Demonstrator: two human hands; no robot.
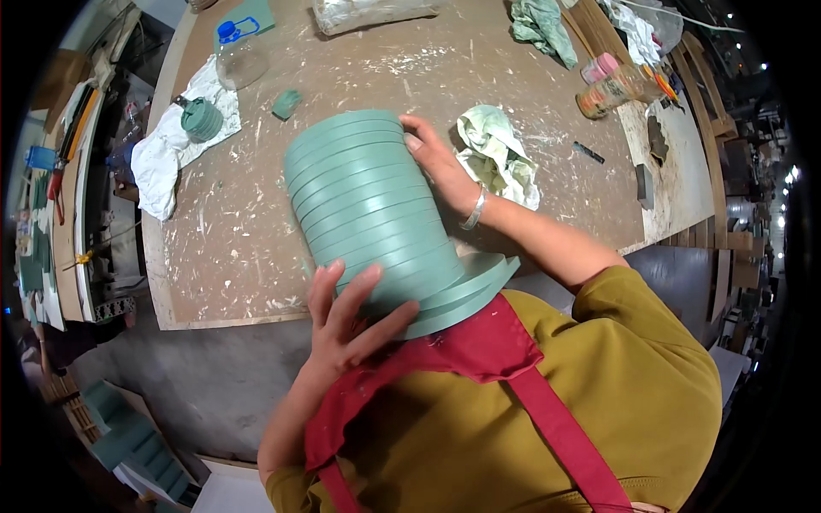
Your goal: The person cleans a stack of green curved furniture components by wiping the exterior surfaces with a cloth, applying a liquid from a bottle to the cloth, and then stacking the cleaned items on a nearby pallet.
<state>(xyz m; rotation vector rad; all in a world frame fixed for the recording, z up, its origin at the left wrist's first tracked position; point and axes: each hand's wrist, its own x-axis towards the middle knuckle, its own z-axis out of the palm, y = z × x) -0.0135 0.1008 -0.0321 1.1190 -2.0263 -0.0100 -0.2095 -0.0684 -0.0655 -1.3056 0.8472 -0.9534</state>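
Note:
A large pale-green cylinder [368, 205], ringed by several bands like stacked coils of flat strip, lies tilted between my hands against the table's near edge. My left hand [355, 321] grips its near end from the left, fingers spread over the bands. At the far right side, my right hand [440, 167] curls round the cylinder; some of its fingers are hidden behind the far end. Loose strip ends [492, 278] stick out at the lower right, beside my red apron [500, 342]. What the cylinder is made of I cannot tell.
Around it on the worn brown table [231, 265] lie a crumpled cloth [496, 154], a small green piece [286, 104] and a small black bar [588, 153]. A green spool-like object [201, 120] rests on a white cloth [154, 175]. Farther off stand a clear jug [242, 64] and a jar [609, 92].

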